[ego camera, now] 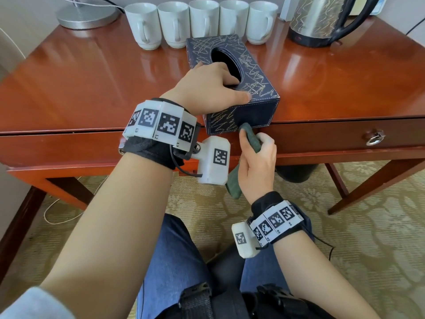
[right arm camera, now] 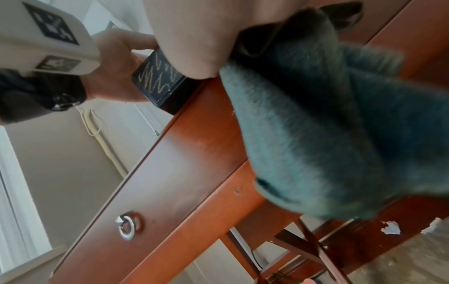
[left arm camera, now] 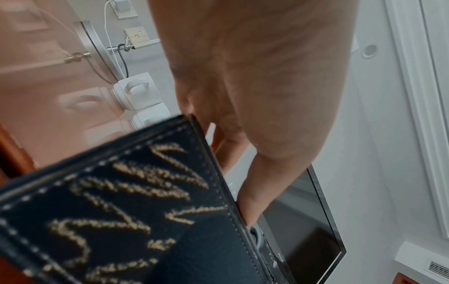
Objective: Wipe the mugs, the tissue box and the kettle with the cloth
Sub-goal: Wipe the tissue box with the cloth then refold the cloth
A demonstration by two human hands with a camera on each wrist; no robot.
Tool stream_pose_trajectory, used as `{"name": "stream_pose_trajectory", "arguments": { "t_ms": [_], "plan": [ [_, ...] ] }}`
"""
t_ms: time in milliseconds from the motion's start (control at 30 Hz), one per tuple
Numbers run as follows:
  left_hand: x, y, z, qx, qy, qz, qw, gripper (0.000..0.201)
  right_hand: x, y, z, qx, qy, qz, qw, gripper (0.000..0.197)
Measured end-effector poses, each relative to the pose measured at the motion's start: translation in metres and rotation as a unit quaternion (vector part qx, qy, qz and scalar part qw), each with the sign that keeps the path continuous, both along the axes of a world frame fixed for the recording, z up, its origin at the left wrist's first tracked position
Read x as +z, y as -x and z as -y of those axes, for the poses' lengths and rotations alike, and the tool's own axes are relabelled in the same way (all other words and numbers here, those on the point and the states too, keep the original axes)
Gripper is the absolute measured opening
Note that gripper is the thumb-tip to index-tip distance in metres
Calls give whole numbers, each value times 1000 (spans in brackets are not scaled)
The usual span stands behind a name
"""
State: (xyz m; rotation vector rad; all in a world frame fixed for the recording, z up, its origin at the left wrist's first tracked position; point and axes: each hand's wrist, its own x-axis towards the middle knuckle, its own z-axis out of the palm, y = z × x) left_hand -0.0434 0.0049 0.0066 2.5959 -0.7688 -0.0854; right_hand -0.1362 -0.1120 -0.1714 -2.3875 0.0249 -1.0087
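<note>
A dark blue tissue box (ego camera: 253, 72) (left arm camera: 121, 221) (right arm camera: 157, 84) with gold scribbles sits at the desk's front edge. My left hand (ego camera: 213, 86) (left arm camera: 255, 115) (right arm camera: 116, 63) grips its top, fingers reaching into the oval opening, thumb on the near top edge. My right hand (ego camera: 257, 166) holds a folded dark green cloth (ego camera: 249, 139) (right arm camera: 328, 124) and presses its tip against the box's near side face. Several white mugs (ego camera: 204, 21) (left arm camera: 136, 92) stand in a row behind the box. The steel kettle (ego camera: 322, 19) stands at the back right.
The glossy red-brown desk (ego camera: 80, 88) has a drawer with a ring pull (ego camera: 374, 138) (right arm camera: 126, 227) below its front edge. A lamp base (ego camera: 87, 14) sits at the back left. My knees in jeans (ego camera: 179, 261) are under the desk front.
</note>
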Motion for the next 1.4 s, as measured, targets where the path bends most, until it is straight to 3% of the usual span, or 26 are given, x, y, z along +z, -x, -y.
{"name": "stream_pose_trajectory", "arguments": {
  "t_ms": [100,333,500,667,900,1167,1267,1400],
  "plan": [
    [-1,-1,0,4,2,-3,1000,54,-4,3,10,-22,-7,-7,1000,66],
    [-1,-2,0,5,3,-8,1000,54,2,-8,12,-89,-69,48,993,52],
    [-1,-2,0,8,0,-11,1000,56,-4,-5,-3,-68,-85,21,994,55],
    [0,-2,0,6,-3,-14,1000,58,-7,0,-8,-37,-33,-7,999,64],
    [1,-1,0,9,-3,-15,1000,57,-6,-9,14,-87,-86,7,992,52],
    [4,1,-1,12,-9,-21,1000,59,-4,-3,3,-83,-80,57,992,51],
    [4,2,0,12,-9,-23,1000,59,4,0,1,-59,-34,97,993,53],
    [5,3,0,6,-14,-12,1000,56,13,-9,-3,-63,17,78,995,55]
  ]
}}
